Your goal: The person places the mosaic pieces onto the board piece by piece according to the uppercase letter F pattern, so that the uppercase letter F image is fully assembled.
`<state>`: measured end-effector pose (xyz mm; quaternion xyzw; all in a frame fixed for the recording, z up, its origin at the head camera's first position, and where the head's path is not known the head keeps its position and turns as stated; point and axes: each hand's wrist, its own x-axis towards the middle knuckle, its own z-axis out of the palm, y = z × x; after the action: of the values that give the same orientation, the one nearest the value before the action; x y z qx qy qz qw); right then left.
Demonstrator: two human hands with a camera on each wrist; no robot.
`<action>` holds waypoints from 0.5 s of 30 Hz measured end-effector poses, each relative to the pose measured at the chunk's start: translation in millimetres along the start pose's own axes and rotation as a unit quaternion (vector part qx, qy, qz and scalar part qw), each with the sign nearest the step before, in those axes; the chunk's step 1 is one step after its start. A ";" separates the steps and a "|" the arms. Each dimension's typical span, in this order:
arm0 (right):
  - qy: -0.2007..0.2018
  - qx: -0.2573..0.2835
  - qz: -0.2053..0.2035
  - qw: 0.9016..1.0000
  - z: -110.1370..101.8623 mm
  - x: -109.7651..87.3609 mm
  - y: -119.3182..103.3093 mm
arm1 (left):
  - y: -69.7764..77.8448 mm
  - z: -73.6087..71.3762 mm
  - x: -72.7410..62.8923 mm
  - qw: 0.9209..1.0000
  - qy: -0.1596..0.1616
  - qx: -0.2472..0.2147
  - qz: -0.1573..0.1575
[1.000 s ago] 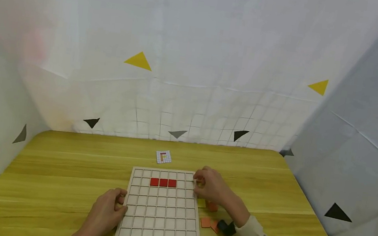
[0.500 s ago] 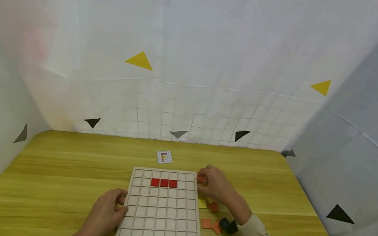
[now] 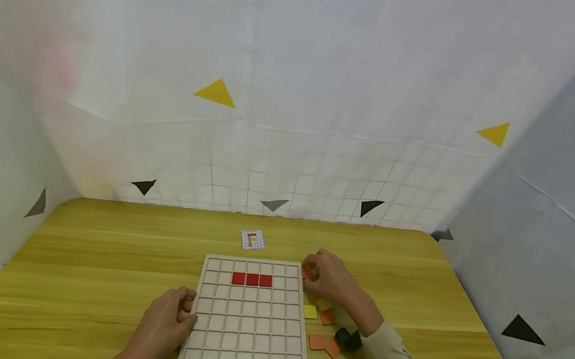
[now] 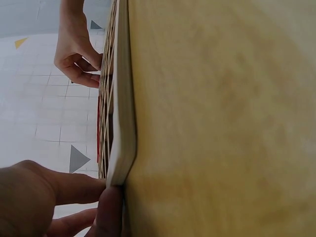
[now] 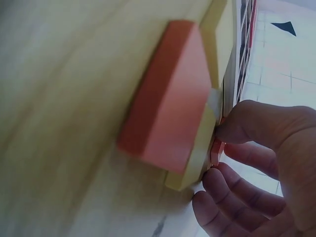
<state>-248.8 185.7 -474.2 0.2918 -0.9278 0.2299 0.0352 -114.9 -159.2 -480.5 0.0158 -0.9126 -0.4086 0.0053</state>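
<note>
A square wooden board [image 3: 248,327] with a recessed grid lies on the table, three red tiles [image 3: 252,280] side by side in its second row from the top. My left hand [image 3: 164,318] grips the board's left edge; the left wrist view shows its fingertips at the corner. Off the board's upper right edge, my right hand [image 3: 331,279] pinches an orange tile [image 3: 308,273] between thumb and fingers. In the right wrist view, that orange tile [image 5: 217,149] is mostly hidden by the fingers. Close by lie another orange tile [image 5: 173,98] and a yellow tile [image 5: 193,153].
Right of the board lie a yellow tile [image 3: 310,312] and two orange tiles, one flat [image 3: 316,341] and one turned [image 3: 332,348]. Behind the board is a small card [image 3: 253,240] with a coloured grid pattern. White sheeting [image 3: 300,84] walls the table in.
My right hand has shifted slightly away from me, and the orange tile in its fingers has come into view. A second yellow tile now shows below it. My left hand stays at the board.
</note>
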 end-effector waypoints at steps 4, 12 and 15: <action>0.002 0.003 0.002 1.000 1.5 0.8 1.6 | -0.3 0.3 0.1 1.000 0.002 0.002 0.000; 0.009 0.026 0.003 1.000 5.4 0.3 3.6 | 0.0 0.6 -0.8 1.000 0.002 0.003 -0.005; 0.011 0.037 0.009 0.999 5.9 0.0 4.1 | 0.1 1.2 -0.3 1.000 0.002 0.006 -0.002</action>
<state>-250.7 186.1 -481.1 0.2822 -0.9206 0.2679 0.0327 -114.6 -158.2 -481.2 0.0187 -0.9150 -0.4030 0.0060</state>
